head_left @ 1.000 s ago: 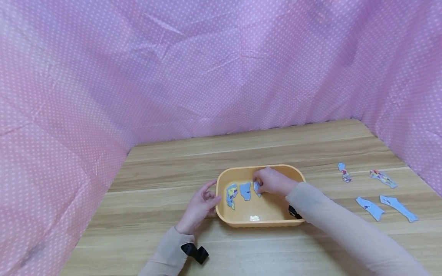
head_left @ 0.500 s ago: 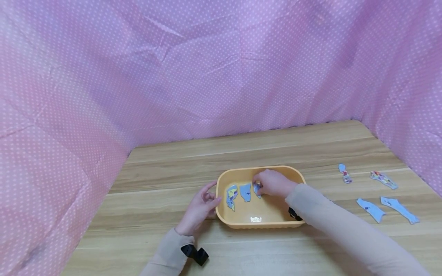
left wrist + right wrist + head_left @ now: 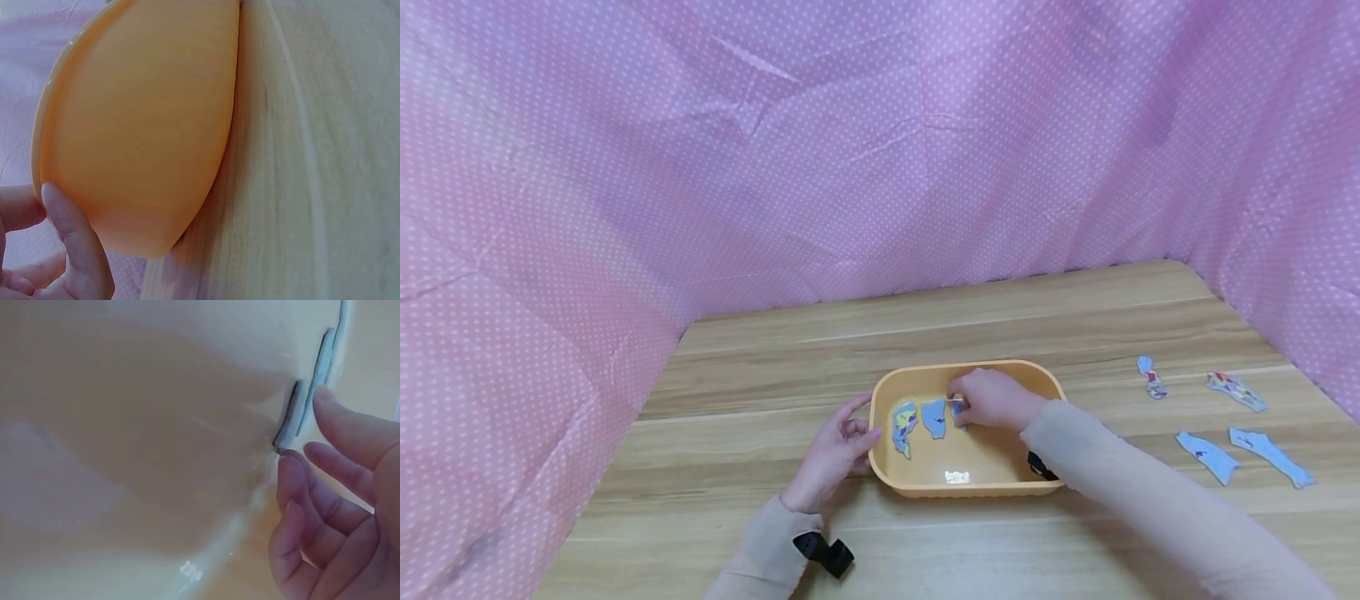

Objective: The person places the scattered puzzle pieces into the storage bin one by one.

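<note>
A yellow-orange plastic tub (image 3: 955,488) stands on the table, its rim toward the camera. At its left end, my left hand (image 3: 835,450) pinches the rim between thumb and fingers; the left wrist view shows the thumb (image 3: 69,219) against the outer wall. My right hand (image 3: 992,396) reaches inside the tub, thumb and fingertips around a small flat puzzle piece (image 3: 958,410), which they partly hide. Seen edge-on from the right wrist, that piece (image 3: 289,415) lies between thumb and fingers. Left of it on the tub floor lie a light-blue puzzle piece (image 3: 934,418) and a blue-and-yellow one (image 3: 904,427).
On the table (image 3: 752,375), right of the tub, lie several more puzzle pieces: a narrow one (image 3: 1152,379), a colourful one (image 3: 1236,391), a pale-blue one (image 3: 1208,457) and a long one (image 3: 1272,456). A pink dotted cloth (image 3: 880,167) hangs around the table's back and sides.
The fingers of my right hand have shifted slightly on the puzzle piece and now cover more of it. My left hand keeps its place on the tub rim.
</note>
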Available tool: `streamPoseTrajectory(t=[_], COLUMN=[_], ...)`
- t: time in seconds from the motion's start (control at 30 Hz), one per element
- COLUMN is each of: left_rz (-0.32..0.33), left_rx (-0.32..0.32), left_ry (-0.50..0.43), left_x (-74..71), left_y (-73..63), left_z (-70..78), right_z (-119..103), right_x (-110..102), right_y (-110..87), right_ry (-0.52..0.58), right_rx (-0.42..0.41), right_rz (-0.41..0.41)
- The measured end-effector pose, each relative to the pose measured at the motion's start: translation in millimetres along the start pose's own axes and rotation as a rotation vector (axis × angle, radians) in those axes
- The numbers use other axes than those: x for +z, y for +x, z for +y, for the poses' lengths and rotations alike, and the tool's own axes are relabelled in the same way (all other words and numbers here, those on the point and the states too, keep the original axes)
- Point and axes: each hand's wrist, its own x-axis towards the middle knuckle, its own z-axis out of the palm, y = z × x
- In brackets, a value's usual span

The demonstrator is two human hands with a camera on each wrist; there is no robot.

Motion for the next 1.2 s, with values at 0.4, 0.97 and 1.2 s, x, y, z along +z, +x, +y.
streamPoseTrajectory(t=[0.4,0.97,1.2], left_rz=[-0.007,0.008,0.008], left_rx=[0.017,0.000,0.016], left_ry=[0.009,0.007,0.009], left_x=[3.2,2.5,2.8], left_y=[-2.2,-3.2,-3.8], left_z=[2.0,-0.2,1.3], right_z=[4,7,11], right_x=[-10,-24,-40], right_y=[-5.8,-4.5,-5.5], right_ry=[0.103,0.294,0.285], right_rx=[-0.109,-0.154,-0.216], right_rz=[0.086,0.082,0.123])
